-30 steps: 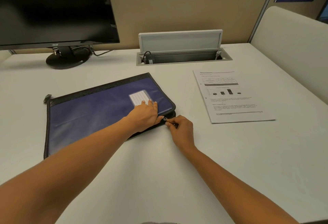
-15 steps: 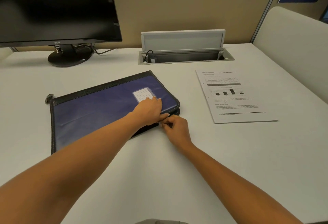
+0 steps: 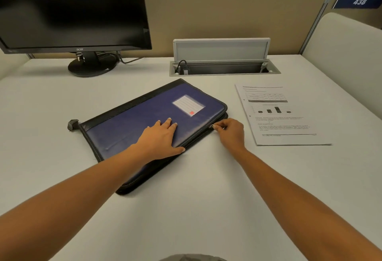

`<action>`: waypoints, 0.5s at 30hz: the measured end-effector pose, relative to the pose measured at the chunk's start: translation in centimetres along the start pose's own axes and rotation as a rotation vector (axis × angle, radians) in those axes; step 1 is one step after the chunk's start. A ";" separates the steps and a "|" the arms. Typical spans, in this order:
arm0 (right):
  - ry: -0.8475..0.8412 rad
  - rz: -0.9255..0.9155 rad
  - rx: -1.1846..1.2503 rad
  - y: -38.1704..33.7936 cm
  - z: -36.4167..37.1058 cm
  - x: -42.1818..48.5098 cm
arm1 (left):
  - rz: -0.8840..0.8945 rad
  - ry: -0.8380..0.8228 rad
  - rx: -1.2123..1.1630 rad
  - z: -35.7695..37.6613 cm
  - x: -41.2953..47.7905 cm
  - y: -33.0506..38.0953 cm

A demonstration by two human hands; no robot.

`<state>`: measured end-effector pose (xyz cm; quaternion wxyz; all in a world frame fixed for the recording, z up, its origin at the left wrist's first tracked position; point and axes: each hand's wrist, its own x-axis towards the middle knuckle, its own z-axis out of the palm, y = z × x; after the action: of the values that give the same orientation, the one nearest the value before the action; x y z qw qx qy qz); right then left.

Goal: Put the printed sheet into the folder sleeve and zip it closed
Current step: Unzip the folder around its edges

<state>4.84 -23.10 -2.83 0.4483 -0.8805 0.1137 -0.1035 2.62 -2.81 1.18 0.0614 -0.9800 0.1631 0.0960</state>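
The left hand [image 3: 159,136] has slid off the label [image 3: 188,105] to lie flat on the folder [image 3: 124,122], while the right hand [image 3: 230,133] pinches the zipper pull [image 3: 211,126], with the printed sheet [image 3: 279,116] alongside on the white cubicle desk [image 3: 206,209].

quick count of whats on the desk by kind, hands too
folder: 1
printed sheet: 1
monitor: 1
cable hatch: 1
hands: 2, left hand flat on the folder, right hand pinching its zip pull
total: 6
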 end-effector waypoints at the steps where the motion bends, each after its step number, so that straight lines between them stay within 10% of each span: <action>1: 0.017 0.008 -0.028 0.1 -0.1 0.3 | -0.014 -0.010 0.023 0.0 0.0 0.3; 15: -0.017 0.005 0.038 0.2 0.8 -1.2 | 0.026 -0.119 0.147 -0.7 0.0 2.1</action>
<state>3.90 -22.26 -3.58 0.4663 -0.8724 0.1099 -0.0970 2.02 -4.89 1.71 0.1415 -0.9632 0.1787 0.1427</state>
